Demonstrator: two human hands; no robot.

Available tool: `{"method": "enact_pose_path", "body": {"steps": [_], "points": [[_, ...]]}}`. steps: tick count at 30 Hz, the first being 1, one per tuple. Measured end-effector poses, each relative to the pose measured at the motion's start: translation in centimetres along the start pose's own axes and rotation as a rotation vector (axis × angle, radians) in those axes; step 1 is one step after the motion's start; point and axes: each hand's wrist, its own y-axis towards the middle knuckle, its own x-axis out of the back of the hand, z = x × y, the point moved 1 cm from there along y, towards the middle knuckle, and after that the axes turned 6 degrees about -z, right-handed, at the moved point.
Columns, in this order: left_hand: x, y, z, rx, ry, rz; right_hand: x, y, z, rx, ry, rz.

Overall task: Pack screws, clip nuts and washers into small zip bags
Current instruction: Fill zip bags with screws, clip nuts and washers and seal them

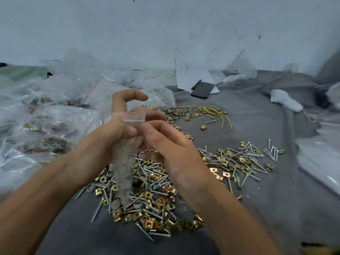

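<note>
Head view: at frame centre a small zip bag (127, 144) is pinched near its mouth by the left hand (117, 129), and its opposite lip by the fingertips of the right hand (165, 142). It hangs over the pile of screws, clip nuts and washers (147, 196) at lower centre. The mouth is best spread wide and held directly above the pile, so that dropped pieces fall back there.

One wide-angle camera sits on my head, facing forward and down, close over my hands, the wall beyond.
</note>
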Motion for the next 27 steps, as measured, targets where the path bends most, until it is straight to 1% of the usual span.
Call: {"method": "enact_pose_path", "body": {"steps": [2, 5, 6, 8, 9, 11, 14, 15, 17, 18, 20, 22, 27], "points": [[-1.3, -0.1, 0.0, 0.046, 0.047, 0.000, 0.5, -0.1, -0.4, -0.007, 0.022, -0.020], [-3.5, -0.2, -0.8, 0.071, 0.056, -0.042, 0.9, 0.1, -1.1, -0.008, 0.001, 0.025], [-3.9, -0.3, -1.1, 0.057, 0.079, -0.033, 0.9, 0.2, -1.2, -0.013, 0.030, 0.038], [-4.0, -0.9, -1.1, 0.042, 0.116, 0.052, 0.8, 0.4, -1.5, -0.068, 0.177, 0.033], [-3.8, -0.8, -1.0, 0.035, 0.162, 0.070, 0.8, 0.4, -1.5, -0.088, 0.243, 0.042], [-2.5, -0.1, 0.2, -0.009, 0.255, 0.060, 1.0, 0.3, -1.3, -0.077, 0.270, 0.051], [0.3, 1.7, 1.3, 0.028, 0.463, -0.013, 1.7, 0.2, -0.9, -0.010, 0.166, -0.005], [1.0, 2.0, 1.5, 0.028, 0.531, -0.005, 1.8, 0.3, -0.7, 0.017, 0.139, -0.033], [2.2, 1.6, 1.6, -0.009, 0.603, 0.083, 2.0, 0.4, -0.3, 0.094, 0.096, -0.103], [2.3, 1.4, 1.6, -0.026, 0.607, 0.114, 2.1, 0.5, 0.0, 0.136, 0.070, -0.136], [2.1, 1.1, 1.6, -0.054, 0.623, 0.173, 2.4, 0.3, 0.3, 0.247, -0.060, -0.195], [1.9, 1.0, 1.5, -0.105, 0.638, 0.186, 2.9, 0.0, 0.8, 0.370, -0.203, -0.229], [2.3, 0.9, 1.1, -0.300, 0.482, 0.036, 3.8, -0.4, 1.6, 0.537, -0.301, -0.328]]}}
